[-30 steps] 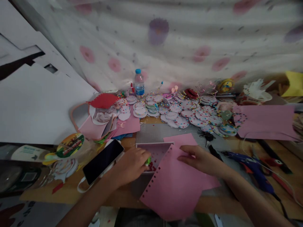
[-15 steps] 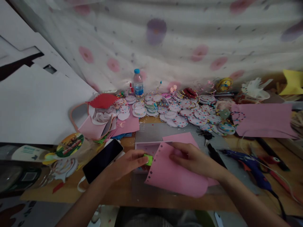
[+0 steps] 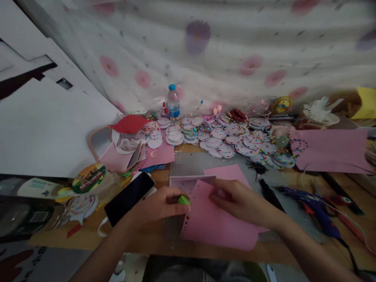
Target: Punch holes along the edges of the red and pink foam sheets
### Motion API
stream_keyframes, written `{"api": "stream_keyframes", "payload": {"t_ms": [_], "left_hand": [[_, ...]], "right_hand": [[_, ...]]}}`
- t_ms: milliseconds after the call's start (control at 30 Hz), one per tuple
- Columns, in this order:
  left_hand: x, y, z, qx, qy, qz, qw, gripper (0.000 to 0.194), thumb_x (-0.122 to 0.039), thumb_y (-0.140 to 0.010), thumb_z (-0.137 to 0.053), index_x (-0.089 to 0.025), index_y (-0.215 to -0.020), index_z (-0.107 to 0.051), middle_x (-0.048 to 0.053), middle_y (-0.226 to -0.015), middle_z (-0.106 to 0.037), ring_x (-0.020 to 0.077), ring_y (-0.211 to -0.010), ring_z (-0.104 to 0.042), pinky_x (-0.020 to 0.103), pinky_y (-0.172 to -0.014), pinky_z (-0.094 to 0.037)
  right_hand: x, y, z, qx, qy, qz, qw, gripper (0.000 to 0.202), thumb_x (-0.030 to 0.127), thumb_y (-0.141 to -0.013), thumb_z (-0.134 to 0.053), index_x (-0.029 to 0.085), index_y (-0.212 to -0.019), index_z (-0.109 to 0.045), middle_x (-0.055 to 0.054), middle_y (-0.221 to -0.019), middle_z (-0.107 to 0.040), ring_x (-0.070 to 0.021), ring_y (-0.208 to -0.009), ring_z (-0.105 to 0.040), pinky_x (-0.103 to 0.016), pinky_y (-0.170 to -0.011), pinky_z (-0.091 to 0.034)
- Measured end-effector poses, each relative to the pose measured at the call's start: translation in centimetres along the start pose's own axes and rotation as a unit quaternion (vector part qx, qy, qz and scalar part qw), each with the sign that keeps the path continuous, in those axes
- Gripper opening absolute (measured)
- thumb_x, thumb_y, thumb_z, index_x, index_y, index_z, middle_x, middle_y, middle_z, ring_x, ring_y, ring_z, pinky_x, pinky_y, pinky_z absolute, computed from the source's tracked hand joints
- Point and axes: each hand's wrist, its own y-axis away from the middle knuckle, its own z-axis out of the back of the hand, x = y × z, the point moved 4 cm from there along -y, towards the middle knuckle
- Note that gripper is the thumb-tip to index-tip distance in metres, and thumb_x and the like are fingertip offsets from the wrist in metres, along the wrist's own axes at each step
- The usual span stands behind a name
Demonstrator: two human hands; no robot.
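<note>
My left hand (image 3: pixel 167 203) is closed on a small bright green object (image 3: pixel 183 200) beside the left edge of a pink sheet (image 3: pixel 220 219). Small dark shapes, apparently punched holes, line that edge. My right hand (image 3: pixel 235 197) pinches the sheet near its upper part. Behind the sheet lie a shallow pale box (image 3: pixel 188 180) and another pink sheet (image 3: pixel 235 171), both partly covered, on a grey mat (image 3: pixel 188 162).
A black phone (image 3: pixel 129 199) lies left of my left hand. Decorated paper discs (image 3: pixel 217 143) and a water bottle (image 3: pixel 174 103) stand behind. At right are a blue glue gun (image 3: pixel 314 207), keys (image 3: pixel 258 168) and pink paper (image 3: pixel 331 150).
The green object has turned in my left hand, and both hands are slightly further right in view. The pink sheet lies flatter. The whole scene has shifted a little to the right.
</note>
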Motion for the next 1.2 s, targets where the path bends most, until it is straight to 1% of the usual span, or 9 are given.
{"api": "stream_keyframes", "payload": {"t_ms": [133, 233, 433, 633, 700, 833, 900, 1033, 1200], "left_hand": [[0.0, 0.0, -0.3, 0.004, -0.004, 0.006, 1.0, 0.025, -0.033, -0.076, -0.067, -0.015, -0.093, -0.065, 0.0, -0.081, -0.063, 0.0157, -0.077, -0.057, 0.022, -0.065, -0.042], [-0.3, 0.2, -0.5, 0.005, 0.008, -0.011, 1.0, 0.026, -0.033, -0.076, -0.068, -0.016, -0.094, -0.065, 0.0, -0.082, -0.063, 0.016, -0.078, -0.057, 0.023, -0.067, -0.043], [-0.7, 0.6, -0.7, -0.05, -0.022, -0.019, 0.998, 0.032, -0.035, -0.074, -0.07, -0.017, -0.1, -0.064, 0.002, -0.089, -0.064, 0.0174, -0.083, -0.057, 0.025, -0.073, -0.044], [0.7, 0.4, -0.9, -0.082, 0.051, -0.015, 0.995, 0.034, -0.035, -0.074, -0.071, -0.018, -0.102, -0.062, 0.001, -0.09, -0.061, 0.0164, -0.083, -0.055, 0.025, -0.073, -0.044], [1.0, 0.4, -1.0, -0.08, 0.07, -0.016, 0.994, 0.032, -0.034, -0.074, -0.071, -0.018, -0.1, -0.062, 0.001, -0.087, -0.059, 0.0155, -0.081, -0.054, 0.024, -0.071, -0.043], [1.0, 0.3, -1.1, -0.055, 0.113, -0.016, 0.992, 0.021, -0.035, -0.08, -0.063, -0.016, -0.088, -0.063, -0.001, -0.079, -0.055, 0.0132, -0.075, -0.049, 0.022, -0.067, -0.039], [0.7, 0.3, -1.0, -0.043, 0.13, -0.016, 0.99, 0.023, -0.037, -0.083, -0.058, -0.015, -0.083, -0.063, -0.001, -0.076, -0.053, 0.0126, -0.073, -0.047, 0.023, -0.067, -0.038], [0.4, 0.2, -1.1, -0.025, 0.144, -0.008, 0.989, 0.023, -0.037, -0.08, -0.063, -0.015, -0.084, -0.063, 0.0, -0.077, -0.054, 0.0132, -0.074, -0.048, 0.023, -0.068, -0.037], [-0.2, 0.1, -1.3, -0.031, 0.157, 0.004, 0.987, 0.024, -0.038, -0.076, -0.066, -0.014, -0.079, -0.062, -0.001, -0.073, -0.054, 0.0128, -0.07, -0.047, 0.023, -0.064, -0.036]], "right_hand": [[0.4, 0.0, -0.1, -0.005, 0.029, 0.007, 1.0, 0.013, 0.018, -0.086, -0.045, 0.017, -0.089, -0.058, 0.0, -0.068, -0.055, -0.0131, -0.061, -0.049, -0.024, -0.057, -0.034], [0.4, 0.1, -0.1, -0.021, 0.035, 0.008, 0.999, 0.012, 0.018, -0.087, -0.044, 0.017, -0.092, -0.056, 0.0, -0.069, -0.055, -0.0128, -0.06, -0.048, -0.024, -0.057, -0.033], [0.5, 0.3, -0.1, -0.053, 0.032, 0.002, 0.998, 0.011, 0.019, -0.089, -0.043, 0.018, -0.086, -0.054, 0.001, -0.064, -0.053, -0.012, -0.056, -0.045, -0.024, -0.055, -0.032], [0.1, 0.2, -0.6, -0.075, -0.01, -0.016, 0.997, 0.011, 0.02, -0.09, -0.042, 0.019, -0.085, -0.052, 0.001, -0.069, -0.056, -0.0129, -0.062, -0.049, -0.024, -0.057, -0.032], [0.1, 0.1, -0.8, -0.073, -0.031, -0.017, 0.997, 0.014, 0.021, -0.092, -0.04, 0.019, -0.085, -0.052, 0.001, -0.071, -0.056, -0.0131, -0.064, -0.05, -0.024, -0.058, -0.033], [0.0, 0.0, -1.1, -0.062, -0.05, -0.034, 0.996, 0.019, 0.022, -0.092, -0.04, 0.019, -0.077, -0.05, 0.002, -0.066, -0.053, -0.0124, -0.06, -0.047, -0.024, -0.055, -0.031], [-0.2, -0.1, -1.3, -0.061, -0.06, -0.047, 0.995, 0.02, 0.023, -0.092, -0.039, 0.019, -0.077, -0.051, 0.002, -0.066, -0.052, -0.0125, -0.06, -0.046, -0.024, -0.054, -0.031], [-0.6, -0.2, -1.5, -0.069, -0.08, -0.064, 0.992, 0.02, 0.026, -0.092, -0.039, 0.019, -0.079, -0.052, 0.002, -0.067, -0.052, -0.0126, -0.061, -0.045, -0.023, -0.053, -0.031], [-0.6, -0.2, -2.0, -0.056, -0.096, -0.077, 0.991, 0.025, 0.028, -0.091, -0.04, 0.019, -0.068, -0.046, 0.003, -0.062, -0.047, -0.0116, -0.058, -0.041, -0.022, -0.05, -0.028]]}}
